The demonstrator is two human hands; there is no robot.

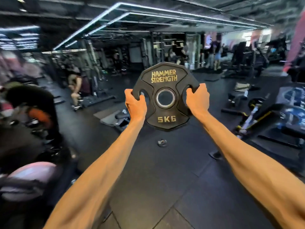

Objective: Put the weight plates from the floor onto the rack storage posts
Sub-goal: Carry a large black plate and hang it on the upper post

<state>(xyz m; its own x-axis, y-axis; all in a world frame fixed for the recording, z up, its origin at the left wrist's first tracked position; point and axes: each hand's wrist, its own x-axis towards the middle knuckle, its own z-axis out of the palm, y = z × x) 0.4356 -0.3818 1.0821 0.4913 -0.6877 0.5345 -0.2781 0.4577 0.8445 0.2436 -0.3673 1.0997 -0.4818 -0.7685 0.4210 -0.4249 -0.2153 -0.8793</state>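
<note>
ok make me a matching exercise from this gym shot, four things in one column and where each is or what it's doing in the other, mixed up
Things
1. black many-sided rubber weight plate with gold lettering
2. left hand
3. right hand
4. small dark round object

States
A. lies on the dark rubber floor
B. grips the plate's left-side grip hole
C. held upright in the air, lettering toward the camera
D. grips the plate's right-side grip hole

Pairs: 1-C, 2-B, 3-D, 4-A
</note>
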